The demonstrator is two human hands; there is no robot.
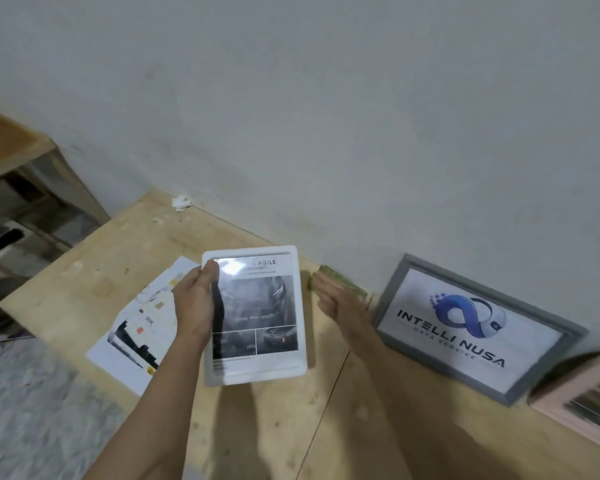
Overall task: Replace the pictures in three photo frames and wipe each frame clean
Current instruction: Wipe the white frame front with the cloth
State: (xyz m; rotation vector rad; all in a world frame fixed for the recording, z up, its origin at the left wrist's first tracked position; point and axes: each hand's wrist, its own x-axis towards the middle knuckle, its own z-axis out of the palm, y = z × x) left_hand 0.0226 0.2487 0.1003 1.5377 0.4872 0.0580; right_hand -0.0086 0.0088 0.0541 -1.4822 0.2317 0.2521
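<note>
My left hand (pixel 194 303) grips the left edge of a white photo frame (pixel 257 370), held up above the wooden table (pixel 264 427); its picture shows grey car photos. Just right of that frame my right hand (pixel 340 301) lies with fingers spread on a greenish cloth (pixel 355 289) near the wall; whether it grips the cloth I cannot tell. A grey frame (pixel 478 327) with a blue logo picture leans against the wall at right. A pink frame (pixel 582 403) sits at the far right edge, partly cut off.
Loose printed pictures (pixel 136 334) lie fanned on the table left of the white frame. A crumpled white scrap (pixel 181 202) sits at the table's back corner. A wooden shelf unit (pixel 25 181) stands at left, grey floor below.
</note>
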